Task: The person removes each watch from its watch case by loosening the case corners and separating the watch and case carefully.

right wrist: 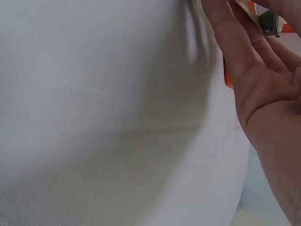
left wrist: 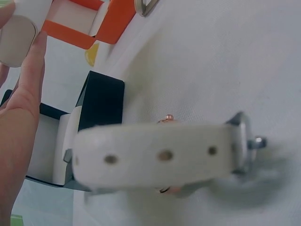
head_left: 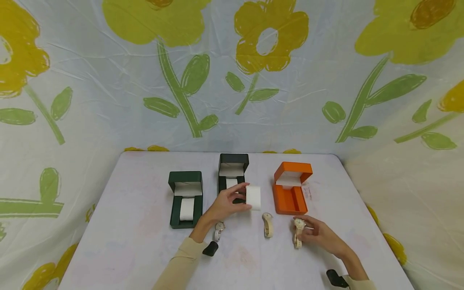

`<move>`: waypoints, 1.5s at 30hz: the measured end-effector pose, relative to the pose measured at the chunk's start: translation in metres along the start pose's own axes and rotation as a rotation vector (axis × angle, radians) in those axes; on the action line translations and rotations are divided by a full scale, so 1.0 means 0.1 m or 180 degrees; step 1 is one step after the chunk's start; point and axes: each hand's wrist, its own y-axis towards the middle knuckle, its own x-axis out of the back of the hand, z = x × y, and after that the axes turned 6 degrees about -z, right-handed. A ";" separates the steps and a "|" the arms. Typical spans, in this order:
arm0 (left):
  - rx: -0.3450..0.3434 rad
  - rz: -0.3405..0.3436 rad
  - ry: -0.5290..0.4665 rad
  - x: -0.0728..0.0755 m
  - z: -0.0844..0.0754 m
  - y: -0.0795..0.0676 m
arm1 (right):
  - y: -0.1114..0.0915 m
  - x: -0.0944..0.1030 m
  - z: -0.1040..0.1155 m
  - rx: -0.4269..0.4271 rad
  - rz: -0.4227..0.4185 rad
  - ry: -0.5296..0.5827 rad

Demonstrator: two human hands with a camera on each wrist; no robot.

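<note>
My left hand [head_left: 228,201] holds a white watch cushion [head_left: 253,197] by its ends, raised beside the black watch box [head_left: 233,159]. The left wrist view shows the rounded end of this cushion [left wrist: 16,40] between my fingers. My right hand [head_left: 322,237] pinches a cream-strapped wristwatch [head_left: 299,228] in front of the orange watch box [head_left: 295,166]; in the right wrist view my fingers hide most of it. Between the hands lies another cream-strapped wristwatch [head_left: 268,225]. Beside my left wrist is a wristwatch [head_left: 219,227] with a pale strap.
An open green watch box [head_left: 185,176] with a white cushion [head_left: 187,209] stands at the left. The black box also has a white cushion inside. The orange box is open, its compartment bare. A flowered cloth [head_left: 232,133] hangs behind the white table [head_left: 137,249].
</note>
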 end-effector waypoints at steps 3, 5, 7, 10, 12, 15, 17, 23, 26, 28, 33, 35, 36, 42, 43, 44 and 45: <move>0.0015 -0.0017 0.0000 0.00 0.00 0.00 | 0.01 -0.01 -0.01 0.0033 -0.0007 -0.0190; 0.0013 -0.0025 -0.0010 -0.01 0.00 0.00 | 0.03 -0.01 -0.02 0.0109 -0.0049 -0.0398; 0.0001 -0.0021 -0.0003 -0.02 -0.01 0.01 | 0.05 -0.01 -0.04 0.0177 -0.0108 -0.0611; -0.0006 -0.0025 0.0022 -0.04 -0.01 0.01 | 0.06 -0.01 -0.08 0.0289 -0.0167 -0.0797; -0.0001 -0.0030 0.0045 -0.05 -0.02 0.02 | 0.06 0.00 -0.09 0.0314 -0.0190 -0.0831; 0.0032 -0.0054 0.0071 -0.05 -0.02 0.02 | 0.05 0.01 -0.08 0.0310 -0.0192 -0.0862; 0.0049 -0.0064 0.0076 -0.05 -0.02 0.02 | 0.03 0.02 -0.06 0.0296 -0.0206 -0.0895; 0.0062 -0.0077 0.0090 -0.04 -0.01 0.02 | -0.03 0.06 -0.01 0.0158 -0.0193 -0.0929; 0.0066 -0.0079 0.0111 -0.05 -0.01 0.01 | -0.06 0.06 0.02 0.0100 -0.0120 -0.0904; 0.0069 -0.0078 0.0119 -0.05 -0.01 0.01 | -0.06 0.07 0.03 0.0069 -0.0097 -0.0886; 0.0053 -0.0069 0.0099 -0.06 0.00 0.02 | -0.05 0.08 0.05 0.0057 -0.0112 -0.0886; 0.0042 -0.0067 0.0098 -0.06 0.00 0.02 | -0.05 0.09 0.07 0.0098 -0.0172 -0.0931; 0.0038 -0.0064 0.0105 -0.06 -0.01 0.02 | -0.05 0.09 0.08 0.0132 -0.0219 -0.0955; -0.0007 -0.0036 0.0122 -0.07 -0.04 0.04 | -0.04 0.09 0.19 0.0407 -0.0653 -0.1243; -0.0016 -0.0034 0.0127 -0.08 -0.05 0.05 | -0.03 0.09 0.22 0.0471 -0.0717 -0.1295; -0.0023 -0.0029 0.0137 -0.09 -0.06 0.05 | -0.02 0.09 0.25 0.0540 -0.0772 -0.1341; -0.0036 -0.0024 0.0150 -0.10 -0.07 0.06 | -0.02 0.08 0.27 0.0607 -0.0818 -0.1388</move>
